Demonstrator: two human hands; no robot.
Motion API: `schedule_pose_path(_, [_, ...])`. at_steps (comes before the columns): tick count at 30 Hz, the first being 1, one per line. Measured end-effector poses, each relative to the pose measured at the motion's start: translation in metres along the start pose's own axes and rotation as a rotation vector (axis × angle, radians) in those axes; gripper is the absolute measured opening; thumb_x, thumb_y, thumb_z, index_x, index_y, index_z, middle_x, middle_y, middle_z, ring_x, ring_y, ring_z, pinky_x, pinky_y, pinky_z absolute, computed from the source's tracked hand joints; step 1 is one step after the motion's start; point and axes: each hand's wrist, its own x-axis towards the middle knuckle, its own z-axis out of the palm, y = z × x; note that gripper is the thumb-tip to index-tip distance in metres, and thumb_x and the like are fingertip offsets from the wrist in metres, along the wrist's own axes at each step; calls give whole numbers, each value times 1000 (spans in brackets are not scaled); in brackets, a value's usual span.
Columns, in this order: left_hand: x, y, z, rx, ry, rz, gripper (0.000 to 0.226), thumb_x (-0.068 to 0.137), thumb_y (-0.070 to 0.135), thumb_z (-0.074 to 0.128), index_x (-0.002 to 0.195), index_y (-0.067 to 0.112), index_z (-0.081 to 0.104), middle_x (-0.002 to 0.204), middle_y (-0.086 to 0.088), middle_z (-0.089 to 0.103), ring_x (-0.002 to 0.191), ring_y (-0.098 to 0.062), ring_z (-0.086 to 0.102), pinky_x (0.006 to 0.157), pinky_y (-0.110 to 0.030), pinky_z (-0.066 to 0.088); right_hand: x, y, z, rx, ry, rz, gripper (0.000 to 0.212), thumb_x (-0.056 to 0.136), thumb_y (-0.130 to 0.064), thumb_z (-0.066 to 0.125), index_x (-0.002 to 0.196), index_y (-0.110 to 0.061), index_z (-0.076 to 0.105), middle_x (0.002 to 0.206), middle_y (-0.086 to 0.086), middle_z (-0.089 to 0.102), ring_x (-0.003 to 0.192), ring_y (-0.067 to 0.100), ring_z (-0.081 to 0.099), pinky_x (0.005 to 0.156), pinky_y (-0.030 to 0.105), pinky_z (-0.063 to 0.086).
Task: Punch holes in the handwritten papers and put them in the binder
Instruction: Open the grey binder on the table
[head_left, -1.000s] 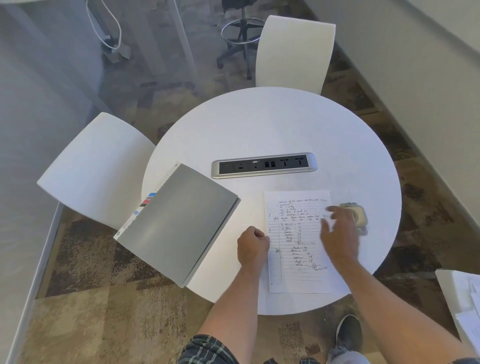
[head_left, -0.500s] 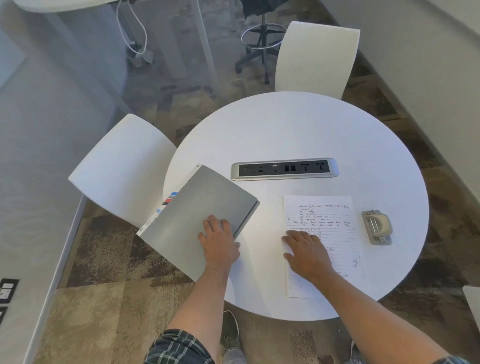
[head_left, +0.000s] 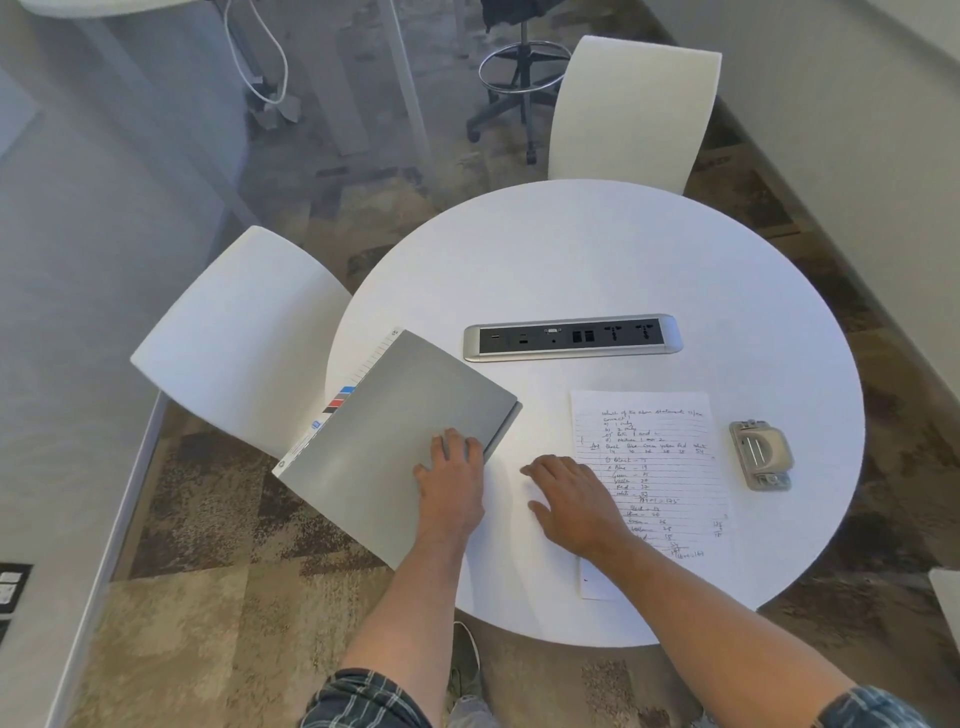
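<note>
A closed grey binder lies tilted at the table's left edge, overhanging it, with coloured index tabs along its left side. My left hand rests flat on the binder's near right corner, fingers spread. A lined handwritten paper lies flat to the right. My right hand lies palm down with fingers apart over the paper's left edge and the bare table beside it. A beige hole punch sits right of the paper, untouched.
The round white table has a silver power and socket strip in its middle. Two white chairs stand at it, one on the left and one at the far side. A black stool stands beyond.
My left hand went from the paper's left edge onto the binder. My right hand left the hole punch and came down on the paper, then slid left. The view shifted.
</note>
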Motion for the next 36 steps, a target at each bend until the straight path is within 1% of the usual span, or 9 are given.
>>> schedule_pose_path(6, [8, 0, -6, 29, 34, 36, 66, 88, 14, 64, 147, 15, 33, 156, -17, 29, 144, -35, 33, 96, -51, 50, 11, -15, 3, 18, -32, -18, 51, 98, -32, 57, 147, -22, 47, 145, -3, 49, 131, 23, 47, 108, 35, 37])
schedule_pose_path(9, [12, 1, -10, 24, 29, 41, 67, 89, 16, 65, 148, 15, 33, 155, -16, 29, 144, -35, 32, 96, -50, 50, 12, -18, 6, 27, -30, -26, 52, 96, -30, 59, 146, -20, 49, 144, -1, 52, 130, 25, 50, 106, 37, 39])
schedule_pose_path(11, [15, 2, -10, 17, 23, 39, 67, 90, 17, 64, 149, 16, 33, 156, -16, 27, 145, -35, 31, 98, -50, 49, 14, -20, 8, 29, -40, -36, 54, 95, -30, 60, 147, -19, 49, 149, -2, 50, 134, 25, 49, 108, 38, 39])
schedule_pose_path(15, [20, 1, -9, 7, 37, 26, 64, 91, 21, 62, 148, 15, 34, 156, -17, 28, 144, -35, 32, 96, -50, 49, 21, -24, 10, -38, -138, -92, 68, 98, -35, 57, 159, -20, 32, 169, -3, 24, 152, 20, 29, 120, 39, 24])
schedule_pose_path(18, [24, 2, -9, -5, 28, 19, 65, 91, 24, 62, 148, 15, 32, 157, -17, 26, 144, -36, 31, 96, -52, 49, 29, -24, 11, -86, -192, -75, 77, 99, -42, 55, 163, -18, 20, 172, -2, 9, 157, 18, 15, 123, 38, 16])
schedule_pose_path(20, [26, 3, -9, -18, 6, 6, 68, 90, 24, 63, 149, 15, 30, 158, -17, 23, 144, -39, 30, 96, -53, 49, 33, -23, 12, -113, -220, -68, 81, 99, -47, 53, 164, -18, 15, 173, -2, 4, 157, 18, 11, 123, 38, 16])
schedule_pose_path(29, [32, 10, -6, -72, -59, -23, 73, 92, 21, 65, 153, 13, 25, 163, -19, 17, 147, -50, 27, 91, -51, 54, 45, -22, 10, -243, -241, -127, 87, 95, -56, 53, 163, -18, 15, 172, -2, 8, 149, 25, 25, 116, 40, 27])
schedule_pose_path(33, [32, 10, -9, -23, -40, 4, 68, 93, 25, 62, 151, 14, 29, 163, -19, 18, 146, -46, 28, 99, -52, 48, 46, -23, 10, -208, -248, -85, 93, 94, -57, 56, 164, -15, 11, 173, 2, 1, 150, 25, 23, 118, 41, 26])
schedule_pose_path(36, [34, 7, -12, -19, 5, 41, 60, 95, 32, 58, 149, 17, 35, 163, -19, 21, 148, -40, 26, 108, -56, 38, 45, -22, 11, -159, -243, -32, 95, 91, -57, 60, 163, -14, 14, 172, 5, -2, 151, 26, 22, 119, 42, 26])
